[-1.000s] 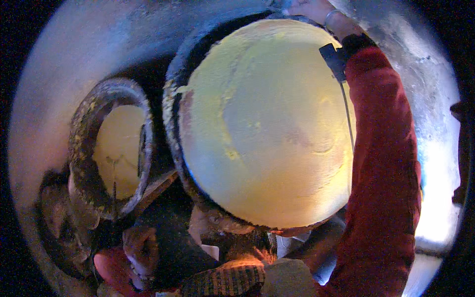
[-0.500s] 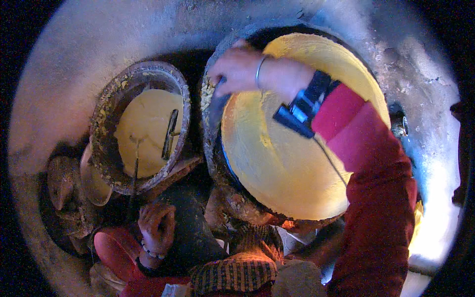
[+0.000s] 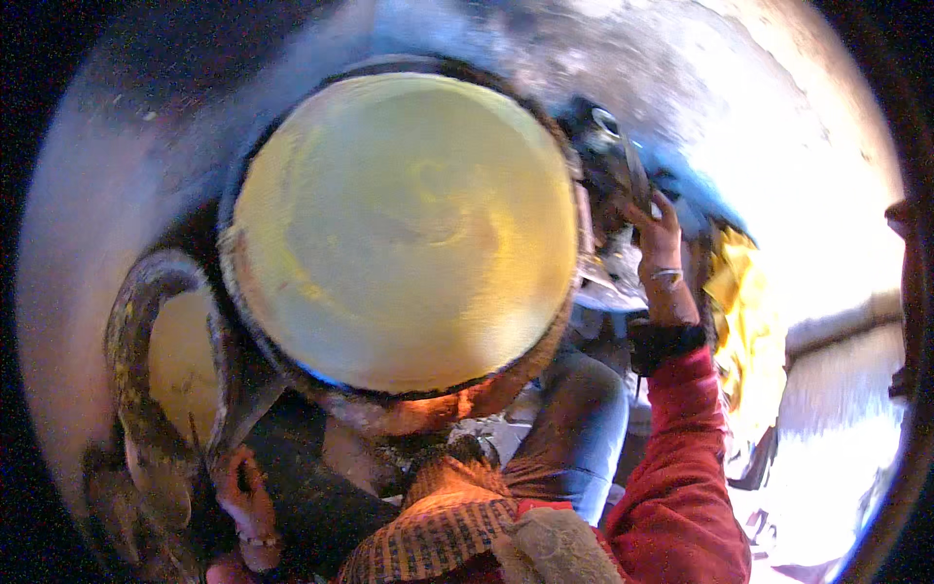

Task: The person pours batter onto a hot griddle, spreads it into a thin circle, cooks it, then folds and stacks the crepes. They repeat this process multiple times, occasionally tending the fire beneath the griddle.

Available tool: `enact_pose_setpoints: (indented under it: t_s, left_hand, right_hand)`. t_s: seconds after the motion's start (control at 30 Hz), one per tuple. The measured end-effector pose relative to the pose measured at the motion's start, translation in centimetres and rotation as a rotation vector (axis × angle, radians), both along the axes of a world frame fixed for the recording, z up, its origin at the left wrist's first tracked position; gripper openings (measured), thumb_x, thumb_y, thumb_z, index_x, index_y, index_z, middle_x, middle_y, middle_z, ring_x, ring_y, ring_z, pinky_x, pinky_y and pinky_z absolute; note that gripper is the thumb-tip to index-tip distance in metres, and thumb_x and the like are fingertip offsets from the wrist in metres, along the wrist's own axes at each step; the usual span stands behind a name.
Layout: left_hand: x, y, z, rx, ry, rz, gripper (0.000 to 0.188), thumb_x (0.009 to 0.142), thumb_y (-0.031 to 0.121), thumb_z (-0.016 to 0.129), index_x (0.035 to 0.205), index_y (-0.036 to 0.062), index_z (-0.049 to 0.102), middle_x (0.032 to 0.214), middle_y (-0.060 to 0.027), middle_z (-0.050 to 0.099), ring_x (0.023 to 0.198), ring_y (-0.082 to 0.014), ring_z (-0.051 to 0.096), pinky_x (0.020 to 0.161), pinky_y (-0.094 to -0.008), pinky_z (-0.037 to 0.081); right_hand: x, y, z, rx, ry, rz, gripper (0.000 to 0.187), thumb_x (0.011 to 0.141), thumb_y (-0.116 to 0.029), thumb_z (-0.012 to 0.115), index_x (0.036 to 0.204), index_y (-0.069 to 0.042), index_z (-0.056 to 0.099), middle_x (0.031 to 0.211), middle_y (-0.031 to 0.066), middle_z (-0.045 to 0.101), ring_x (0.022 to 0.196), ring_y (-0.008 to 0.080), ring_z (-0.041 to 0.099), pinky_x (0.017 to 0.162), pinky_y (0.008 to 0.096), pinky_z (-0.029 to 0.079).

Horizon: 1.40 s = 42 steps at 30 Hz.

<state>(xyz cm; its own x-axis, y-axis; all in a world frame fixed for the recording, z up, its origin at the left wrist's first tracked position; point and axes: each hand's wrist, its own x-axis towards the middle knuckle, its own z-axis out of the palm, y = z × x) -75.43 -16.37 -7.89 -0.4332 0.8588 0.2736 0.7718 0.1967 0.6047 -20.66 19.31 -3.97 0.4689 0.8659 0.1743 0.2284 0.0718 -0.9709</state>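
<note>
Two pans (image 3: 404, 229) edge-to-edge (crowded), right hand (image 3: 657, 234) beyond rim

Rough outdoor cooking spot, big griddle (image 3: 404, 234), crusted batter bowl (image 3: 161, 370)

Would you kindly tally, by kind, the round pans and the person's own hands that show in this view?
Round pans of yellow batter: 2, the large pan and the small pan.
Person's hands: 2, the left hand low by the small pan, and the right hand raised to the right of the large pan's rim.
Total: 4
</note>
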Motion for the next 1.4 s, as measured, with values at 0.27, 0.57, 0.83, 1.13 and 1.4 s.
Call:
enact_pose_setpoints:
  t_s: [0.27, 0.57, 0.83, 1.13, 1.4]
  left_hand:
    - [-1.9, 10.9, 3.8, 0.108, 0.312, -0.256, 0.013, 0.094, 0.006, 0.057, 0.103, 0.0013, 0.065, 0.101, -0.0153, 0.068, 0.096, -0.0292, 0.064, 0.087, -0.0394, 0.05]
    - [-1.4, 28.6, 5.9, 0.03, 0.164, -0.359, 0.017, 0.094, 0.013, 0.061, 0.105, 0.0009, 0.066, 0.103, -0.0131, 0.069, 0.095, -0.0202, 0.064, 0.086, -0.0321, 0.05]
    - [-2.8, 42.8, 3.1, 0.004, 0.364, -0.336, 0.036, 0.085, 0.027, 0.067, 0.116, 0.0091, 0.065, 0.117, -0.0197, 0.064, 0.108, -0.0377, 0.061, 0.097, -0.0401, 0.048]
    - [-0.9, 51.6, 5.6, -0.379, 0.501, -0.212, 0.079, 0.082, 0.043, 0.063, 0.146, 0.0052, 0.034, 0.146, -0.0204, 0.041, 0.134, -0.0371, 0.039, 0.111, -0.0423, 0.034]
    - [-2.8, 54.3, 4.3, -0.427, 0.378, -0.263, 0.069, 0.066, 0.041, 0.08, 0.124, 0.0104, 0.061, 0.133, -0.0168, 0.055, 0.122, -0.0339, 0.053, 0.101, -0.0414, 0.044]
  right_hand:
    - [19.5, -3.5, -8.3, -0.451, -0.972, -0.54, 0.036, 0.075, -0.025, 0.059, 0.103, -0.002, 0.064, 0.099, 0.0197, 0.067, 0.088, 0.0389, 0.067, 0.083, 0.0475, 0.052]
    - [20.4, -1.4, -10.2, -0.893, -1.239, -0.342, 0.048, 0.088, -0.024, 0.055, 0.126, 0.007, 0.05, 0.124, 0.0217, 0.055, 0.113, 0.0375, 0.053, 0.102, 0.0421, 0.042]
    - [22.2, -3.4, -12.1, -0.392, -1.702, -0.17, 0.065, 0.089, -0.027, 0.052, 0.149, -0.014, 0.03, 0.155, 0.0183, 0.023, 0.144, 0.037, 0.015, 0.118, 0.0486, 0.011]
    - [15.4, -5.0, -7.8, 0.016, -1.554, -0.318, 0.055, 0.089, -0.038, 0.059, 0.139, -0.018, 0.048, 0.147, 0.0094, 0.039, 0.128, 0.037, 0.039, 0.103, 0.0533, 0.035]
    - [4.4, 4.4, -0.1, 0.393, -1.158, -0.023, 0.044, 0.085, -0.022, 0.069, 0.124, -0.004, 0.058, 0.135, 0.0186, 0.05, 0.125, 0.0372, 0.046, 0.106, 0.0432, 0.037]
